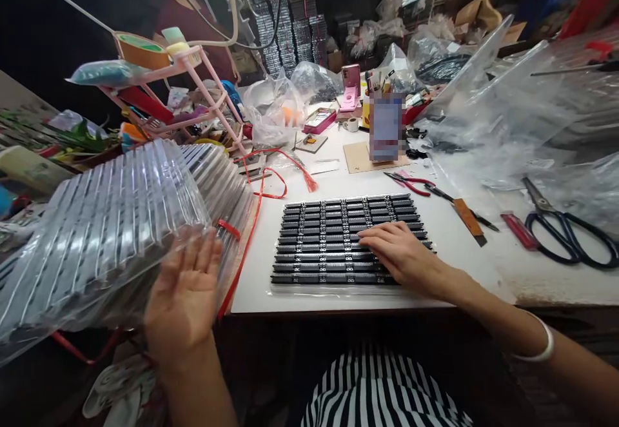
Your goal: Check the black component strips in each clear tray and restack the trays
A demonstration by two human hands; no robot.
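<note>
A clear plastic tray (290, 292) lies on the white work surface in front of me, filled with rows of black comb-like strips (333, 240). On its right half rests my right hand (399, 253), palm down, with the fingers lying over the strips and no object visible in them. To the left, my left hand (186, 285) is open with its palm turned up. Its fingertips are at the edge of a tall, leaning stack of clear ribbed plastic trays (126, 201); whether they touch it I cannot tell.
Red plastic twine (242, 266) runs along the stack. Red-handled pliers (416, 182), a wooden-handled blade (467, 217), a red cutter (519, 230) and large scissors (563, 227) lie on the right. A blurred-out upright screen (385, 127) and pink rack (207, 85) stand behind. Another person (193, 33) is at back left.
</note>
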